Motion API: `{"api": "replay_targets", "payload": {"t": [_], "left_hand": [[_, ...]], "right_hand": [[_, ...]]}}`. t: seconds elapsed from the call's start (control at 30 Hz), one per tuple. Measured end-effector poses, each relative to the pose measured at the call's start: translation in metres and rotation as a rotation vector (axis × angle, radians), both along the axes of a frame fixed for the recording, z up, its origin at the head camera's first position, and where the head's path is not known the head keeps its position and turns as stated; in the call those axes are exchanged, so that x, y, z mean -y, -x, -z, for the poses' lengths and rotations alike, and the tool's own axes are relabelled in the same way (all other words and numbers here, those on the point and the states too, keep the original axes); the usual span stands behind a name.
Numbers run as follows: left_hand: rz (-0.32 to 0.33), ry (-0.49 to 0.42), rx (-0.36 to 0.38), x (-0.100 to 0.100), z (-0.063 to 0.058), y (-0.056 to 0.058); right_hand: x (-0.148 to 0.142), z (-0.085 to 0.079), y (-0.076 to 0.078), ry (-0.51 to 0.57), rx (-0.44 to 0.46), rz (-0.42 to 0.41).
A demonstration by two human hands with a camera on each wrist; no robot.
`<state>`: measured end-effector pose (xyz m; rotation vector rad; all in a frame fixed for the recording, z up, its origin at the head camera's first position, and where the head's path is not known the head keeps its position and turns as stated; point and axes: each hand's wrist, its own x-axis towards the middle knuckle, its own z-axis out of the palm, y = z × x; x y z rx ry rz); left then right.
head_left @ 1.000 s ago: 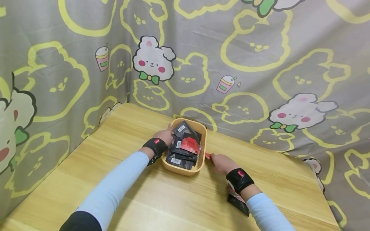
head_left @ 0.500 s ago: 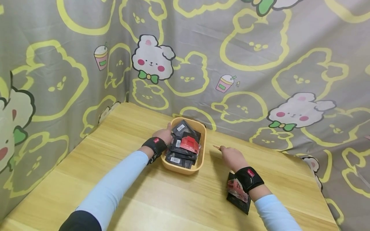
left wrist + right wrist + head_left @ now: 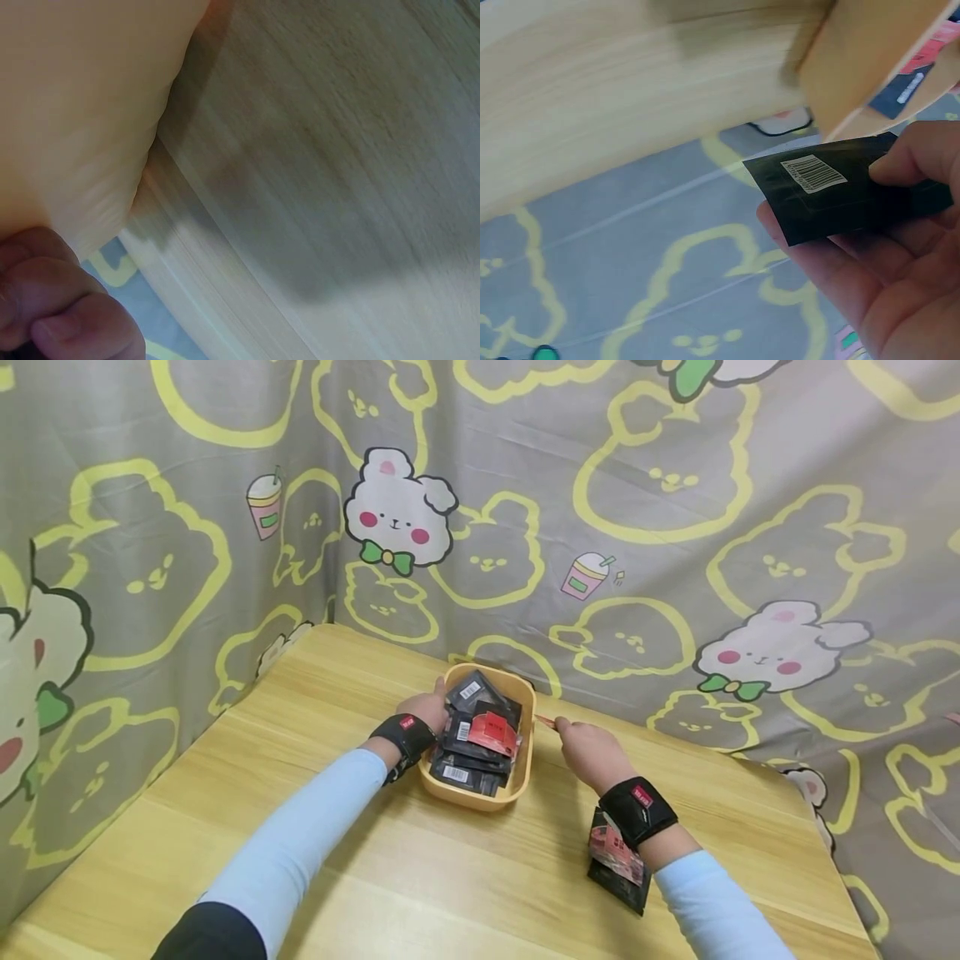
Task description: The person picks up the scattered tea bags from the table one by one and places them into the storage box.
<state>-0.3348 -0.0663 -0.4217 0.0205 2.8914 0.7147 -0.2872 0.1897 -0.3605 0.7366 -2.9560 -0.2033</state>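
A yellow plastic bin (image 3: 480, 804) on the wooden table holds several black packets (image 3: 471, 775) with white barcode labels, and a red-printed packet (image 3: 491, 732) lies on top. My left hand (image 3: 423, 710) holds the bin's left side; in the left wrist view its curled fingers (image 3: 82, 322) lie against the outer wall. Just right of the bin, my right hand (image 3: 596, 754) pinches a flat black packet (image 3: 817, 187) between thumb and fingers, its barcode showing in the right wrist view. In the head view only a thin reddish edge of this packet shows, close to the bin's right rim.
More black packets with red print (image 3: 618, 860) lie on the table below the right wrist, partly hidden by the wristband. A grey curtain (image 3: 637, 568) with yellow cartoon outlines hangs along the table's back and left edges.
My right hand first moved right, away from the bin's side, then came back left and farther up the table with the packet. The left hand and the bin stay in place.
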Motion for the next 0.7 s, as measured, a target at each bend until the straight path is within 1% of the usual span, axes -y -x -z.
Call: {"api": "replay_targets", "payload": {"t": [0.23, 0.33, 0.4, 0.57, 0.63, 0.7], "left_hand": [[0.013, 0.044, -0.018, -0.001, 0.0, 0.001], [0.022, 0.053, -0.027, -0.001, 0.0, 0.001], [0.031, 0.048, -0.04, -0.001, 0.001, 0.001], [0.059, 0.051, -0.054, 0.001, 0.001, 0.001], [0.066, 0.061, -0.051, 0.001, -0.001, -0.001], [0.07, 0.066, -0.052, 0.002, -0.003, -0.002]], "right_hand": [[0.029, -0.006, -0.001, -0.024, -0.059, -0.097], [0.041, -0.01, -0.002, 0.004, -0.066, -0.14], [0.049, -0.012, -0.002, 0.041, -0.02, -0.145], [0.062, -0.01, -0.005, 0.096, 0.175, -0.127], [0.064, -0.009, -0.006, 0.116, 0.217, -0.141], [0.066, -0.008, -0.007, 0.138, 0.225, -0.163]]}}
